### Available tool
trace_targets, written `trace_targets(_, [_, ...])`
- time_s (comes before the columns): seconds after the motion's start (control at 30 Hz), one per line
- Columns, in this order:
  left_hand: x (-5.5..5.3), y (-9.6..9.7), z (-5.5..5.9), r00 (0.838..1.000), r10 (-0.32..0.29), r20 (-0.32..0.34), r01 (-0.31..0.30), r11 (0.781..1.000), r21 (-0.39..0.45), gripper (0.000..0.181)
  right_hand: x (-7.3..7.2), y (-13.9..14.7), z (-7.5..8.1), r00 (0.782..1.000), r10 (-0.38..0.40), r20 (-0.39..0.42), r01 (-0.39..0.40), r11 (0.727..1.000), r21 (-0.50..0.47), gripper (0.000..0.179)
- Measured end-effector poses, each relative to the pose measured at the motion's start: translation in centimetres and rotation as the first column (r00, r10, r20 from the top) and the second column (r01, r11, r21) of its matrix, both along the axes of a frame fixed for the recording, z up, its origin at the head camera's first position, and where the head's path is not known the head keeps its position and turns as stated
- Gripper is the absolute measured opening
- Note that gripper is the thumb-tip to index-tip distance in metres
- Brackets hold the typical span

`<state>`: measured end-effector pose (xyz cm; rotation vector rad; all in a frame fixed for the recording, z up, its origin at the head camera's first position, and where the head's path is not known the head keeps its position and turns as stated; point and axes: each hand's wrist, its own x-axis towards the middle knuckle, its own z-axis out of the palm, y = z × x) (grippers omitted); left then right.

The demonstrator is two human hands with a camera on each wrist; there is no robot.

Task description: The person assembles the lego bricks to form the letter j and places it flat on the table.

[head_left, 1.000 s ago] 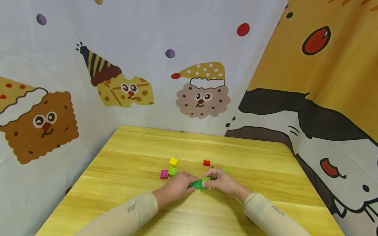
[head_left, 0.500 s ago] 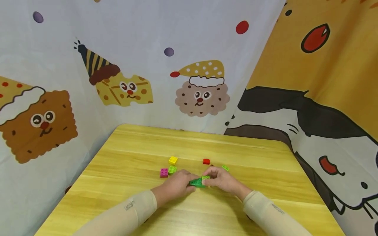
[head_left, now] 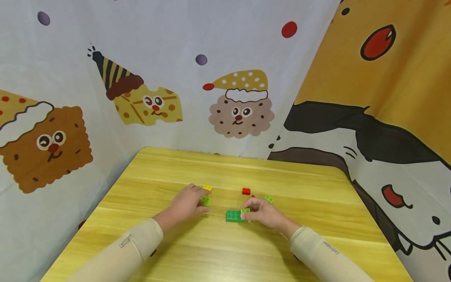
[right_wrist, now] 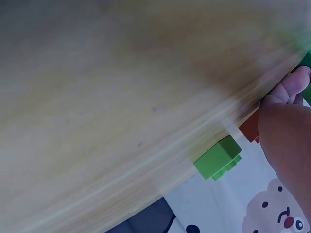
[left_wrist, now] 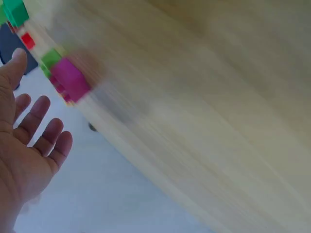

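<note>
My left hand (head_left: 185,203) hovers over the left cluster of toy building bricks, its fingers loosely bent and apart. In the left wrist view a gap shows between those fingers and the magenta brick (left_wrist: 70,80); the head view has this brick mostly hidden behind the hand. Beside it are a light green brick (head_left: 206,201) and a yellow brick (head_left: 207,188). A long green brick (head_left: 233,216) lies on the table, studs up. At its right end my right hand (head_left: 262,211) pinches a small light green brick (head_left: 245,211), which looks seated on the studs.
Behind the green brick sits a red brick (head_left: 246,191). Another light green brick (head_left: 269,199) lies just beyond the right hand. The wooden table (head_left: 282,250) ends at a printed cloth (head_left: 169,51) at the back and sides.
My left hand has let go of the long green brick and moved left to the magenta and light green bricks. The right hand has stayed at the same place with its light green brick.
</note>
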<state>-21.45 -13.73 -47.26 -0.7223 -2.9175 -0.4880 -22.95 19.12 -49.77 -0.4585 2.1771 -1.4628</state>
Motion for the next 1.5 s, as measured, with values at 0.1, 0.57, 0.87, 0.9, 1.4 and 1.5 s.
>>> trace_targets(0.1, [-0.2,-1.3,-0.3,0.999,0.033,0.002,-0.033,0.999,-0.007,0.065,-0.1,0.0,0.0,1.0,-0.003,-0.003,0.003,1.0,0.003,0.035])
trace_targets(0.57, [0.0,-2.3,-1.8,0.996,0.082,0.037,-0.082,0.996,0.022,0.046,-0.2,0.1,-0.1,1.0,0.011,-0.012,-0.011,1.0,-0.006,0.033])
trace_targets(0.87, [0.1,-3.0,-1.2,0.995,0.099,0.02,-0.1,0.992,0.073,0.037,-0.2,0.0,-0.1,1.0,0.016,-0.02,-0.017,1.0,-0.008,0.033])
trace_targets(0.9, [0.2,-3.0,-1.0,0.995,0.098,0.003,-0.098,0.992,0.078,0.037,-0.2,0.0,0.0,1.0,0.017,-0.02,-0.017,1.0,-0.007,0.033])
trace_targets(1.4, [1.4,3.3,-0.7,0.99,-0.138,-0.003,0.138,0.987,0.084,0.036,-0.2,0.1,-0.1,1.0,0.023,-0.01,-0.023,1.0,-0.014,0.031])
trace_targets(1.5, [1.4,4.1,-0.7,0.989,-0.148,-0.003,0.147,0.986,0.08,0.038,-0.2,0.1,-0.1,1.0,0.023,-0.004,-0.023,1.0,-0.021,0.032])
